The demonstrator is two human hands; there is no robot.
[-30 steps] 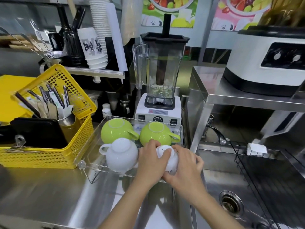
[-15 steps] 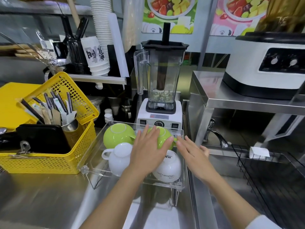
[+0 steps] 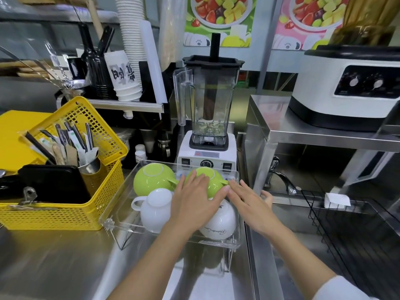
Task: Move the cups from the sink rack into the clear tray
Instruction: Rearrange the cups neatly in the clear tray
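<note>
four cups sit upside down in the clear tray [image 3: 121,210], likely to drain: two green, two white. the left hand [image 3: 198,199] lies flat, fingers spread, on the far-right green cup [image 3: 213,182], seemingly nudging it into line above the white cup [image 3: 220,221] under its palm. the right hand [image 3: 249,202], open and empty, hovers just beside it. the sink rack [image 3: 346,224], further right, holds no cups.

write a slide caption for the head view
Both hands, left hand and right hand, rest over four upturned cups in the clear tray beside a blender.
</note>
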